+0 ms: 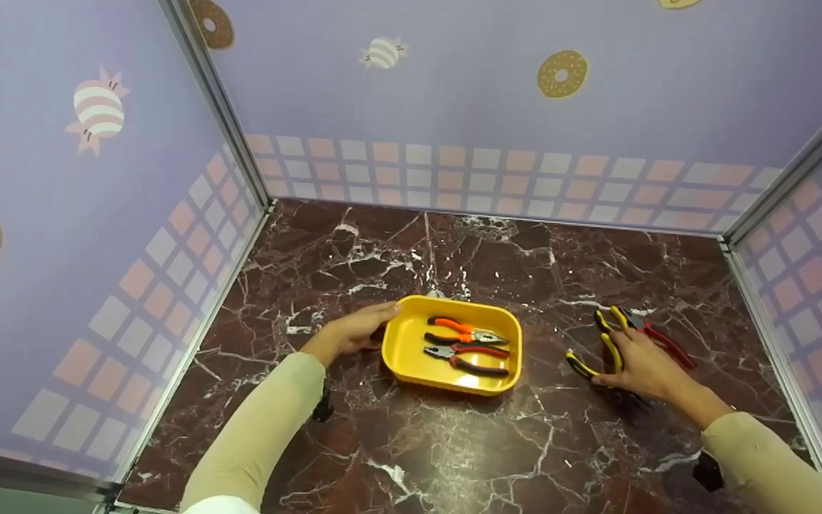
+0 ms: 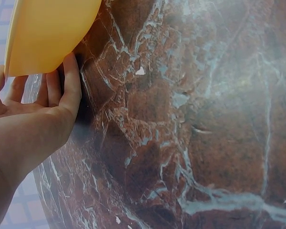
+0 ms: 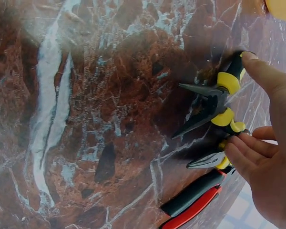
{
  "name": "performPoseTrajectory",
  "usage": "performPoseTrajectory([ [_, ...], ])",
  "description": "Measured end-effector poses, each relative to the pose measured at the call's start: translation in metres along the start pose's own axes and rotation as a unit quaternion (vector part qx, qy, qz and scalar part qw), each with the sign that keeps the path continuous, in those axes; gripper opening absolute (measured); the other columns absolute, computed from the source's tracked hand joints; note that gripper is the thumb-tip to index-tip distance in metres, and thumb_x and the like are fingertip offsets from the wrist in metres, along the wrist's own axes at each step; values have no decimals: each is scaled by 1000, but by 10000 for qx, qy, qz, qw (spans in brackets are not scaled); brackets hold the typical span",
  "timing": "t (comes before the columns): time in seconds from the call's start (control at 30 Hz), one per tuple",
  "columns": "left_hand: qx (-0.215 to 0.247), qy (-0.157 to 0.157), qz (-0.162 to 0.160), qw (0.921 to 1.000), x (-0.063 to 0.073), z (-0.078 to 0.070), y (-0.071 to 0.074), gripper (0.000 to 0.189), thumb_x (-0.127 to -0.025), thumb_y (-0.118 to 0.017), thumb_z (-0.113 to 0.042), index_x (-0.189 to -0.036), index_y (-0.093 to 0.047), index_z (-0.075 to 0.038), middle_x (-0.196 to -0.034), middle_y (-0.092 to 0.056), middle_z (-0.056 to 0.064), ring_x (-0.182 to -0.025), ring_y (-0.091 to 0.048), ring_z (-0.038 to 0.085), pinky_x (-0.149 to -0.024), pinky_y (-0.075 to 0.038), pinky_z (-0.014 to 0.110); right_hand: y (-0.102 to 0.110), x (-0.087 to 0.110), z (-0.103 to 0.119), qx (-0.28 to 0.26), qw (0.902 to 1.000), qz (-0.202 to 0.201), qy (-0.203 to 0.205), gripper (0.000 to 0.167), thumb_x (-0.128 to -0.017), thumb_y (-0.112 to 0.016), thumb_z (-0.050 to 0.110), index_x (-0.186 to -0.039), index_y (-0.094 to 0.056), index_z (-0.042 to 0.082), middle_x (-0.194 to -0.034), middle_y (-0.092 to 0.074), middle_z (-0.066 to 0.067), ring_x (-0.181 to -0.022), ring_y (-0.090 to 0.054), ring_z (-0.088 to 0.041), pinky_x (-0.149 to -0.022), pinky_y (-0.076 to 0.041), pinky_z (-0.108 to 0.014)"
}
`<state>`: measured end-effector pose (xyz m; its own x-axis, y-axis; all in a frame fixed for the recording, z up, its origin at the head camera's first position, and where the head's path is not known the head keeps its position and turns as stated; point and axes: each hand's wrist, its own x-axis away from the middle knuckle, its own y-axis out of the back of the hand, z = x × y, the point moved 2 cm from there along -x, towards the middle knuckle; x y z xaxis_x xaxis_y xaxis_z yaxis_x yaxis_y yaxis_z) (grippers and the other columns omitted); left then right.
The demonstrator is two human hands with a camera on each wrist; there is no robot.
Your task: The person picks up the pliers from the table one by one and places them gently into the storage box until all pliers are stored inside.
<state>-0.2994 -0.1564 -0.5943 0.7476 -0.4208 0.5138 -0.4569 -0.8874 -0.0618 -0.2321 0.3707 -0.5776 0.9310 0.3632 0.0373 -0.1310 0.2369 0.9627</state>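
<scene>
My left hand (image 1: 354,332) grips the left end of a yellow plastic box (image 1: 398,353), its thumb at the rim and its fingers against the outer wall. Inside lie orange-and-black long-nose pliers (image 1: 462,330) and red-and-black combination pliers (image 1: 459,351). To the right, my right hand (image 1: 643,368) spans a pair of black-and-yellow long-nose pliers (image 3: 219,102) with their jaws spread, thumb on one handle and fingers on the other. Beside that hand lie a second yellow-handled pair (image 3: 207,160) and red-and-black pliers (image 3: 193,200).
A dark red marbled tabletop (image 1: 454,442) with white veins lies under everything. Purple patterned panels (image 1: 454,93) enclose it at the back and both sides, with metal strips (image 1: 236,250) along the edges.
</scene>
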Motion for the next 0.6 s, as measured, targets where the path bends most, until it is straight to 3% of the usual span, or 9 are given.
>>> performPoseTrajectory([
  [0.43,80,5,-19,10000,2,1,1,55,-115,-46,-40,-164,-40,-17,-149,-58,12,-126,-63,27,-107,-52,51,-11,1,5,-37,9999,-74,-133,99,-81,-89,58,-138,-54,-14,-130,-55,-37,-116,-58,-56,-87,-53,-69],
  [0.6,54,3,-42,10000,1,1,1,59,-115,-47,-40,-167,-34,-16,-153,-55,13,-127,-62,27,-107,-53,52,-13,2,6,-127,9996,-243,-46,97,-80,-91,55,-140,-55,-12,-126,-55,-33,-107,-61,-51,-84,-53,-67],
])
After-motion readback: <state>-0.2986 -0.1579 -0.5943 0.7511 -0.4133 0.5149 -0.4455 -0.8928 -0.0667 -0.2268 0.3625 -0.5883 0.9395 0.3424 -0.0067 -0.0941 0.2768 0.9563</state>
